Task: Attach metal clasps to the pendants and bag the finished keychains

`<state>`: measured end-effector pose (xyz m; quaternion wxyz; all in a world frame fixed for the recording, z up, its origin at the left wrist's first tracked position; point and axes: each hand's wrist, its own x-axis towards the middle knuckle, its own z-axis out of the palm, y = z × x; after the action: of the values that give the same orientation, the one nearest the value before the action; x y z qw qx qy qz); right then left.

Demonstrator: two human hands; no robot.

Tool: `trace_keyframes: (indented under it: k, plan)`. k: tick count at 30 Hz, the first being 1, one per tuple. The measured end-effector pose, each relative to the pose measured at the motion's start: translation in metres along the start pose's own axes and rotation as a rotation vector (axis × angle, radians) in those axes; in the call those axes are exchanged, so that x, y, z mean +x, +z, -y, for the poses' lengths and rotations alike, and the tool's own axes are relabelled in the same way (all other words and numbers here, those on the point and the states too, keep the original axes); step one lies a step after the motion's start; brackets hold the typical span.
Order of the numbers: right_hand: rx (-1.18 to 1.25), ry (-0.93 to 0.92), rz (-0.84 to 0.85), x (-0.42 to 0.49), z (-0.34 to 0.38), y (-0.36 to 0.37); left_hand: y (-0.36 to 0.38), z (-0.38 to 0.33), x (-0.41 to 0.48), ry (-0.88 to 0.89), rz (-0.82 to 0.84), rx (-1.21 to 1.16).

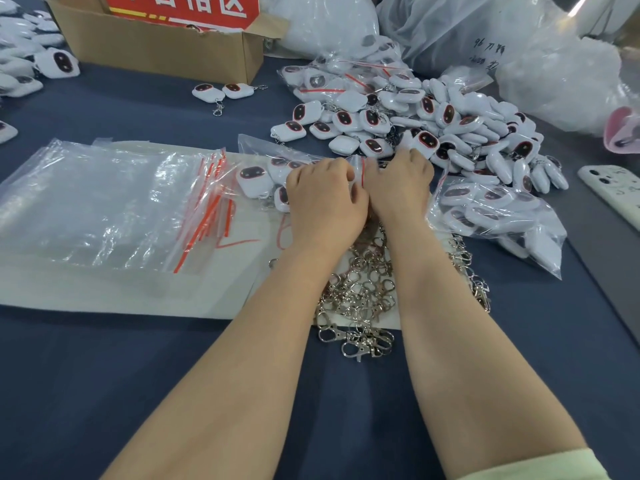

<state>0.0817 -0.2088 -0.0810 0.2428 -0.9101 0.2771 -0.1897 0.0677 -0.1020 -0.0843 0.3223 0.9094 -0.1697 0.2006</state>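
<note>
My left hand and my right hand meet side by side at the red zip strip of a clear bag that holds several white pendants with dark faces. Fingers of both hands are curled and pinch the bag's mouth. A heap of loose white pendants lies just beyond my right hand. A pile of silver metal clasps lies on the table under and between my forearms.
A stack of clear zip bags lies on white sheets at left. A filled bag sits at right, a phone beyond it. A cardboard box and large plastic bags stand at the back. Two finished keychains lie near the box.
</note>
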Motion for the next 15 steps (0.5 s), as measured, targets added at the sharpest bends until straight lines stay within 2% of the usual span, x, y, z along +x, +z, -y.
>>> trace_keyframes:
  k: [3,6,10,13,15]
  plan:
    - [0.428,0.111,-0.188,-0.002,0.0,-0.006,-0.001,0.0,0.0,0.008,0.009,0.008]
    - [0.866,0.238,-0.256,-0.001,0.0,-0.011,0.0,-0.001,0.0,0.012,0.019,0.019]
    - [1.481,0.356,-0.089,0.003,0.004,-0.014,0.0,-0.001,-0.001,0.014,0.015,0.016]
    - [1.562,0.356,0.098,0.003,0.007,-0.015,0.0,-0.001,-0.001,0.019,0.018,0.019]
    - [1.581,0.369,0.153,0.003,0.007,-0.017,-0.001,-0.001,-0.001,0.021,0.02,0.025]
